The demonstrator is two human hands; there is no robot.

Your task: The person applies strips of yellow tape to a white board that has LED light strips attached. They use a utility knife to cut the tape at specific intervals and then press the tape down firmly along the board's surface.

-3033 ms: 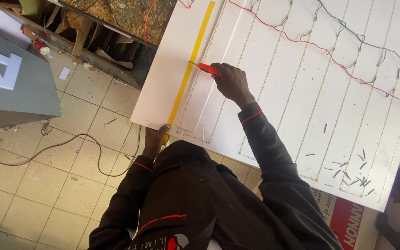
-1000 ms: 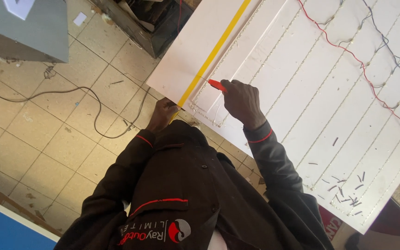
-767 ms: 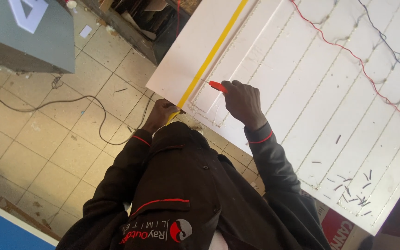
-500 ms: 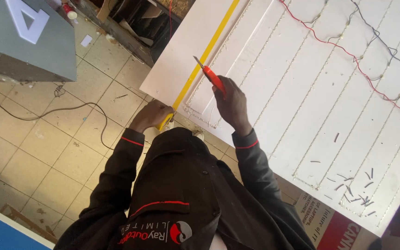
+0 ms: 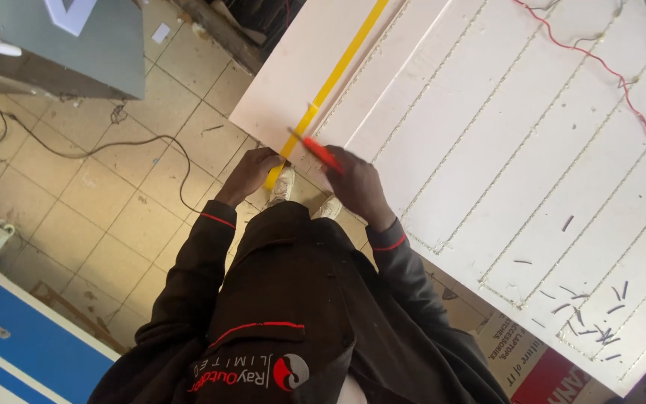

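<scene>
At the near edge of the big white board (image 5: 487, 142), your left hand (image 5: 250, 173) has its fingers curled onto the near end of the yellow straightedge (image 5: 328, 88), pinning it flat. Just right of it, your right hand (image 5: 357, 183) is wrapped around a red cutter (image 5: 317, 150), whose tip touches the board right beside the straightedge.
</scene>
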